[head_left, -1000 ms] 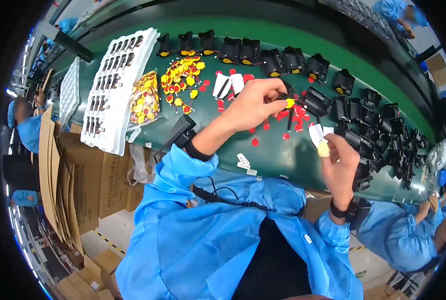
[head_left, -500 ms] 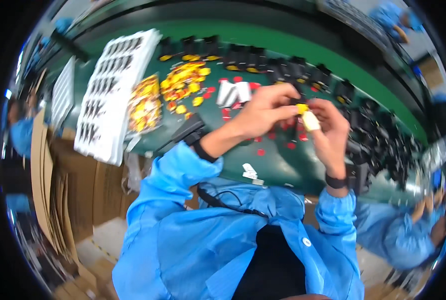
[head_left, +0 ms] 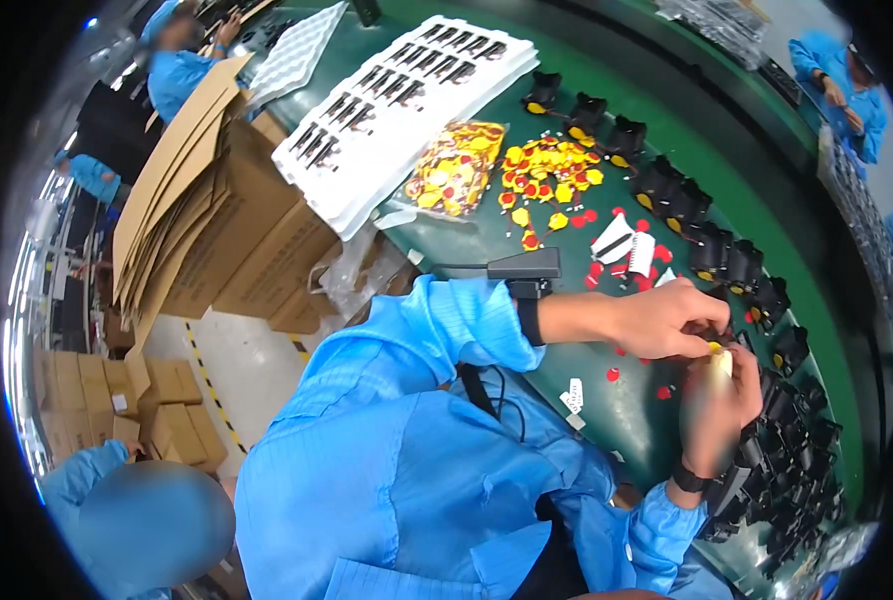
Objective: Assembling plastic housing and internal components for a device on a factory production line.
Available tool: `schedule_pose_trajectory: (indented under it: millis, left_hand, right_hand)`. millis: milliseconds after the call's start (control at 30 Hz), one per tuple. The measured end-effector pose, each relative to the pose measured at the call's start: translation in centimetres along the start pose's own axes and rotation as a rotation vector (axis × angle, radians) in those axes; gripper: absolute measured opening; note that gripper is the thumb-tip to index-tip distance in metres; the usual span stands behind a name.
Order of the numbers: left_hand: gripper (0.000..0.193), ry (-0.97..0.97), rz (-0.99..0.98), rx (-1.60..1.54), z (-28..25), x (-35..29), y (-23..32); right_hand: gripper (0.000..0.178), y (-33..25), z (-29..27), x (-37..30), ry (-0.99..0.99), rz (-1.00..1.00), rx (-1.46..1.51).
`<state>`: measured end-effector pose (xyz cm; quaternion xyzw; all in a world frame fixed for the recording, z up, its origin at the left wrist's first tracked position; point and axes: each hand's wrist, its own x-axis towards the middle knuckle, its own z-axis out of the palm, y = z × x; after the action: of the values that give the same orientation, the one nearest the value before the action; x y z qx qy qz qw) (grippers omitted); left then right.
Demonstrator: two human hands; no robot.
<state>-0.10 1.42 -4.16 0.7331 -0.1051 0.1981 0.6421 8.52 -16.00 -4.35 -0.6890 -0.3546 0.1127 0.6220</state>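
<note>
Both hands meet over the right part of the green table. My left hand (head_left: 652,320) pinches a small black part with a yellow piece (head_left: 715,347) on it, mostly hidden by the fingers. My right hand (head_left: 746,392) closes on the same part from the near side, and a pale yellow cover (head_left: 724,366) shows at its thumb. Red discs (head_left: 614,375) lie scattered below and around the hands. Just beyond the left hand are white pieces (head_left: 642,252). A curved row of black parts with yellow discs (head_left: 659,185) runs along the far side.
A heap of black parts (head_left: 792,450) covers the table's right end. Farther left lie loose yellow and red discs (head_left: 552,168), a filled clear bag (head_left: 457,170) and a white tray (head_left: 352,185) of black parts. Cardboard sheets (head_left: 192,190) stand at left. Other people work nearby.
The whole view has turned, so the table now slants down to the right and more floor and boxes show at left. Both hands stay together on the small part.
</note>
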Motion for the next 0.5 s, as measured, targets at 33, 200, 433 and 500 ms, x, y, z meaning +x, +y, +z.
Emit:
schedule_pose_trajectory:
  millis: [33, 200, 433, 500]
  left_hand:
    - [0.013, -0.012, -0.019, 0.029, -0.1, 0.2, 0.2]
    - [0.017, 0.081, 0.056, 0.254, -0.5, -0.3, -0.5]
    - [0.017, 0.247, -0.131, 0.060, -1.0, 0.4, 0.8]
    - [0.020, 0.269, -0.211, -0.029, -1.4, 0.9, -0.5]
  right_hand:
    - [0.017, 0.1, -0.3, 0.2, -0.024, -0.006, 0.028]
    - [0.019, -0.7, 0.6, 0.7, -0.013, 0.025, -0.024]
    - [0.018, -1.5, -2.2, 1.4, 0.203, -0.023, 0.180]
    - [0.016, -3.4, -4.6, -0.8, 0.229, 0.015, 0.224]
